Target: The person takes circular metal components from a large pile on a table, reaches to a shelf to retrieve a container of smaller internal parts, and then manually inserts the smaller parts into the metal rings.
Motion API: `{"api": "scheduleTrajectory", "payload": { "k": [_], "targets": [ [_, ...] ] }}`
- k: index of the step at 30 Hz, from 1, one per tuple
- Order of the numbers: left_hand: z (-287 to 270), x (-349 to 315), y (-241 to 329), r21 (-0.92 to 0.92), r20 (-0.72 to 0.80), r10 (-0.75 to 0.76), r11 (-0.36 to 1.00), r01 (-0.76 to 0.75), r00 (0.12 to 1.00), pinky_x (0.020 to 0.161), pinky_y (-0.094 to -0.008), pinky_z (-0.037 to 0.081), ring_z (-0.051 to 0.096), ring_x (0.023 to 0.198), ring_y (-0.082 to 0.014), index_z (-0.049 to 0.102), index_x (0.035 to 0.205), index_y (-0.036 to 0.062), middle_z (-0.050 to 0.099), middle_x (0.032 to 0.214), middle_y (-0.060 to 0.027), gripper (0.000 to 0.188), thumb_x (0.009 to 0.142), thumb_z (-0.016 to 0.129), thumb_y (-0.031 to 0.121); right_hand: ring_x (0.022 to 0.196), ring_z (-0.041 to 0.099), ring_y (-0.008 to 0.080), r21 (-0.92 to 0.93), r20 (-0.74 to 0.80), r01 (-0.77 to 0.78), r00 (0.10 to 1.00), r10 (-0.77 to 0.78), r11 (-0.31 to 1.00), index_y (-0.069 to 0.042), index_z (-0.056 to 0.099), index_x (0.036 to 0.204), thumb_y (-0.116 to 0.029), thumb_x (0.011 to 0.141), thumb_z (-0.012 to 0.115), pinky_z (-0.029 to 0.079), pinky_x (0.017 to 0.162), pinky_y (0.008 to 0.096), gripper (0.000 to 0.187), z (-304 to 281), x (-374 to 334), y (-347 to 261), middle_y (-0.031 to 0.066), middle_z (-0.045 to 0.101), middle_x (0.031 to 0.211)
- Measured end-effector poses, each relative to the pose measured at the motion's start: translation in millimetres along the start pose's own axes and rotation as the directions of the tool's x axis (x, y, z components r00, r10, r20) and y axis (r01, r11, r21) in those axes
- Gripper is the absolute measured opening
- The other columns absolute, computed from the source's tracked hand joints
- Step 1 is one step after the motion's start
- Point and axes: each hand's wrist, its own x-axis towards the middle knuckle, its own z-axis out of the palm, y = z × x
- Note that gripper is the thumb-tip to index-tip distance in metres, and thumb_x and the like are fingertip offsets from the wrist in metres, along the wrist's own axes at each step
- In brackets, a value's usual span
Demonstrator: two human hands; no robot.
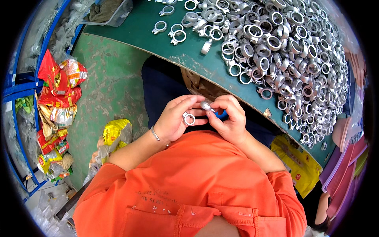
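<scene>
My left hand (173,114) is closed around a silver metal ring with a small lug (189,123), which lies against its fingers. A second silver ring (205,105), seen nearly edge-on, is between the fingertips of both hands. My right hand (231,118) pinches this second ring at its lug side with thumb and forefinger. Something blue (222,115) shows behind the right fingers; I cannot make out what it is. Both hands are in front of my orange shirt, just short of the table edge.
A green table (138,29) bears a large heap of similar silver rings (276,51), with several loose ones at its left. A clear plastic bin (124,14) stands at the far left. Blue racks (45,37), colourful bags (59,94) and a yellow sack (294,162) surround me.
</scene>
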Motion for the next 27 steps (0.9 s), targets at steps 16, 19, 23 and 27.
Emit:
{"api": "scheduleTrajectory", "payload": {
  "k": [16, 19, 23, 27],
  "targets": [
    [-2, -2, -10, 0.288, 0.000, 0.257, 0.926, -0.246, 0.967, 0.070, -0.0262, 0.052, 0.061, 0.080, -0.0158, 0.053, 0.105, -0.0021, 0.060, 0.096, -0.0111, 0.026, 0.080, 0.059, -0.003, 0.077, 0.060, 0.0172, 0.154, -0.031, -0.060, 0.997, 0.066, 0.986, 0.001, 0.052, 0.101, 0.007, 0.073, 0.064, 0.052, 0.070, 0.0262, 0.031, 5, -9, 8, 0.0130, 0.053, 0.100],
    [-2, -3, -11, 0.274, 0.007, 0.279, 0.923, -0.271, 0.960, 0.072, -0.0279, 0.053, 0.061, 0.082, -0.0168, 0.053, 0.105, -0.0018, 0.060, 0.096, -0.0108, 0.026, 0.080, 0.058, -0.004, 0.082, 0.059, 0.0169, 0.256, -0.063, -0.070, 0.994, 0.089, 0.964, 0.001, 0.051, 0.102, 0.007, 0.074, 0.064, 0.051, 0.073, 0.0262, 0.031, 8, -11, 8, 0.0132, 0.052, 0.102],
    [-3, -4, -9, 0.292, 0.037, 0.296, 0.910, -0.294, 0.954, 0.072, -0.0289, 0.053, 0.062, 0.083, -0.0179, 0.053, 0.104, -0.0014, 0.060, 0.097, -0.0113, 0.022, 0.083, 0.056, -0.001, 0.089, 0.057, 0.0172, 0.372, -0.067, -0.064, 0.993, 0.095, 0.926, 0.002, 0.048, 0.104, 0.008, 0.075, 0.062, 0.051, 0.077, 0.0268, 0.033, 9, -11, 8, 0.0139, 0.051, 0.105],
    [-3, -4, -9, 0.239, 0.015, 0.268, 0.934, -0.264, 0.963, 0.070, -0.0290, 0.054, 0.063, 0.081, -0.0190, 0.053, 0.103, -0.0014, 0.061, 0.094, -0.0126, 0.018, 0.087, 0.053, 0.007, 0.090, 0.057, 0.0170, 0.394, -0.069, -0.072, 0.992, 0.107, 0.916, 0.002, 0.046, 0.106, 0.009, 0.075, 0.062, 0.050, 0.078, 0.0273, 0.035, 10, -11, 7, 0.0139, 0.051, 0.105]
  ]
}}
